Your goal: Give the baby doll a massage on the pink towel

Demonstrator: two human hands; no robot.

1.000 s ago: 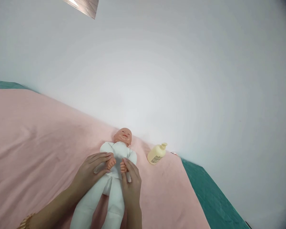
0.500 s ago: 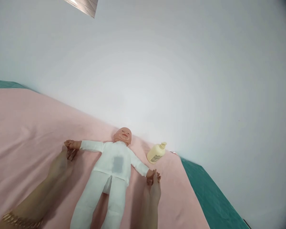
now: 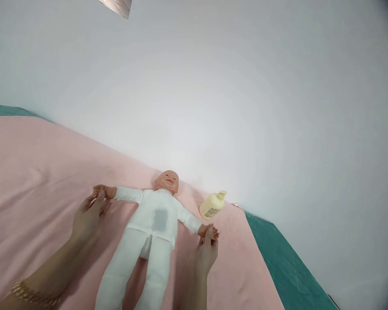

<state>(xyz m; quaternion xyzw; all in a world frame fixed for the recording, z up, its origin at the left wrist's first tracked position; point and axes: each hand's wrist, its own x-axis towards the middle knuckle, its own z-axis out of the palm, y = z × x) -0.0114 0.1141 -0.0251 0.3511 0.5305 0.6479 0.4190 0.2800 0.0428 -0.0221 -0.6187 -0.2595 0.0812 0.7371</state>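
Observation:
A baby doll (image 3: 160, 219) with a white cloth body lies on its back on a pink sheet (image 3: 245, 267), arms spread to both sides. A grey rectangular patch marks its chest. My left hand (image 3: 89, 215) is closed around the doll's hand on the left side, thumb on top. On the other side, my right hand (image 3: 207, 252) grips the doll's other hand between thumb and fingers. Close to the doll's right-side arm stands a pale yellow pump bottle (image 3: 212, 205) with printed text on it.
A white wall (image 3: 213, 86) rises directly behind the doll's head. Green covering (image 3: 284, 258) shows beyond the sheet's right edge, and more of it at the far left. Part of a light panel (image 3: 119, 6) hangs on the wall at the top.
My left hand has moved right and slightly up, bringing the doll's hand inward toward its body. My right hand has shifted slightly, still on the doll's other hand.

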